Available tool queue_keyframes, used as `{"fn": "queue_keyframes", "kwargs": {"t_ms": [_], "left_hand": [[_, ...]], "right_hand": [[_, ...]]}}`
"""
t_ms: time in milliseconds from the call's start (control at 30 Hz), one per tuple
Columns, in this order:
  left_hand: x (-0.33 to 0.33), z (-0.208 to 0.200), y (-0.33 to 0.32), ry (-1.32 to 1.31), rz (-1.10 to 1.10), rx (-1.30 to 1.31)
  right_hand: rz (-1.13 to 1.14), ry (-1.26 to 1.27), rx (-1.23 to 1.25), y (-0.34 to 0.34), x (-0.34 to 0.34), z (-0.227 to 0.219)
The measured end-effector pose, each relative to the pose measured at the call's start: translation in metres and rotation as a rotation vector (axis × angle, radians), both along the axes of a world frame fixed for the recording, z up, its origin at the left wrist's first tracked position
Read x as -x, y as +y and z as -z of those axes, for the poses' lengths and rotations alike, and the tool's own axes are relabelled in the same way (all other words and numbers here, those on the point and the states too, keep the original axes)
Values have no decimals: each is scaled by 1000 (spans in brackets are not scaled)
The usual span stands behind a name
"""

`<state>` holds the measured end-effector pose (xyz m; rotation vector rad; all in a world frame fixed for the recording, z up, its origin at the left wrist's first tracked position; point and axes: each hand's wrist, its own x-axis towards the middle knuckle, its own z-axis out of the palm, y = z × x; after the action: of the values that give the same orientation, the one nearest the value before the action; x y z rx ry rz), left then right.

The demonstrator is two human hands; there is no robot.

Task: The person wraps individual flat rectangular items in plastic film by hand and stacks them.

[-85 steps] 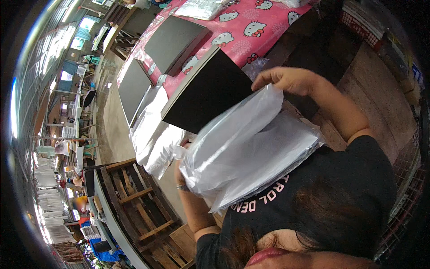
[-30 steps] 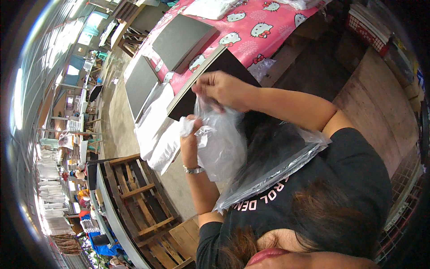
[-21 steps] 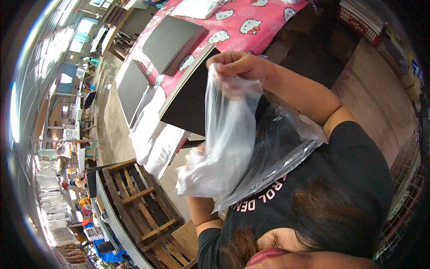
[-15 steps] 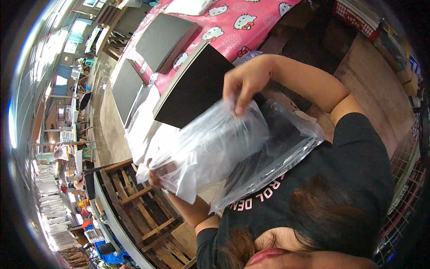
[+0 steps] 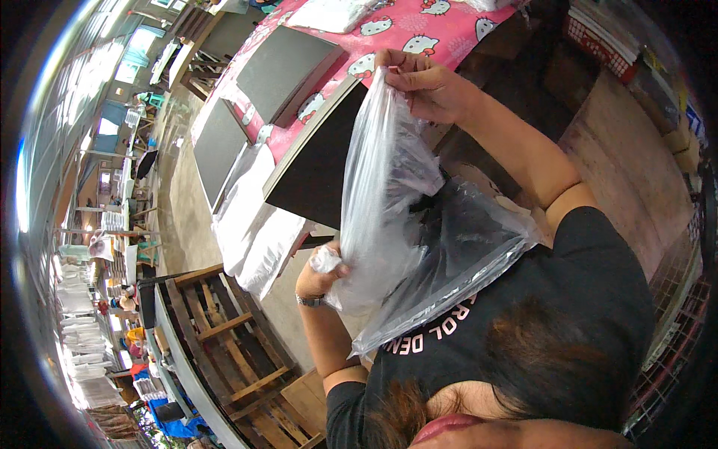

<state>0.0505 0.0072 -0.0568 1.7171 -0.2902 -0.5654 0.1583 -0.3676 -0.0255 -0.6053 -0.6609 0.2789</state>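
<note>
A clear plastic bag (image 5: 381, 179) is stretched between the two hands, in front of the person's chest. The right hand (image 5: 420, 84) pinches its upper end between thumb and fingers; the left hand (image 5: 323, 273) is curled closed around its bunched lower end. More clear plastic (image 5: 479, 251) lies against the dark shirt (image 5: 568, 292). Just beyond, a black box (image 5: 329, 153) stands at the near edge of the pink-covered table (image 5: 456, 34), white bundles (image 5: 258, 228) at its near left corner.
</note>
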Motion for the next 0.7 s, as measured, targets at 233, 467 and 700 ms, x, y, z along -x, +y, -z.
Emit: {"fn": "queue_keyframes", "kwargs": {"t_ms": [233, 467, 700], "left_hand": [[-13, 13, 30, -49, -333, 855], [-55, 10, 25, -305, -660, 235], [-60, 20, -13, -676, -745, -413]], "right_hand": [[-317, -238, 681, -2, 27, 1], [-28, -39, 115, -4, 1, 5], [1228, -624, 1074, 36, -9, 33]]}}
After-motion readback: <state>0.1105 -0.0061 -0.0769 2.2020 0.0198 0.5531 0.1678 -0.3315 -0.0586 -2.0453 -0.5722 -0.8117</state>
